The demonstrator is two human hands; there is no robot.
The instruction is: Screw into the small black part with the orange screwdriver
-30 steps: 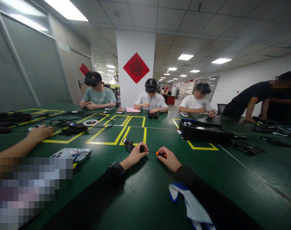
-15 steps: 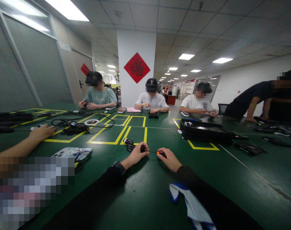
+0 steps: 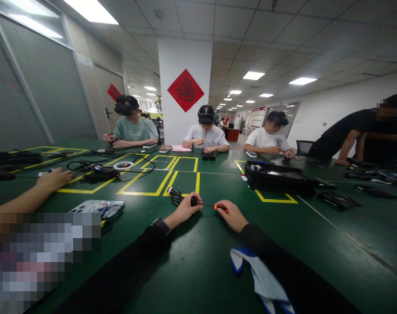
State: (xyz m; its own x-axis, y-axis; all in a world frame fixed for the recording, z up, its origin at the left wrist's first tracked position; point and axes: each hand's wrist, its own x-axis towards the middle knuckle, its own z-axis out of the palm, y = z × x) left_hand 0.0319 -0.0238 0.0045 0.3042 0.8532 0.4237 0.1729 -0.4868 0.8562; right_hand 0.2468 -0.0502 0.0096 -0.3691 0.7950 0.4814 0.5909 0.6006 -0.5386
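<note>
Over the green table, my right hand (image 3: 231,214) is closed around the black-and-orange handle of a screwdriver (image 3: 221,209). Its thin metal shaft points left, its tip reaching the black piece in my left hand. My left hand (image 3: 185,209) is closed on a black device (image 3: 194,201), mostly hidden by the fingers. Behind that hand a black part with a white band (image 3: 175,194) sticks out; whether it belongs to the same device I cannot tell. A white cloth with blue edging (image 3: 262,274) lies by my right forearm.
At left, a co-worker's hand (image 3: 56,179) rests near black cables and a white ring (image 3: 123,166). A clear plastic package (image 3: 102,208) lies close by. Black trays (image 3: 276,176) stand at right beyond my hands. Several people sit or lean around the green table (image 3: 198,270), which has yellow tape marks.
The screwdriver has turned slightly in my right hand, showing more orange on its handle. Both hands keep nearly the same place. The view has shifted a little.
</note>
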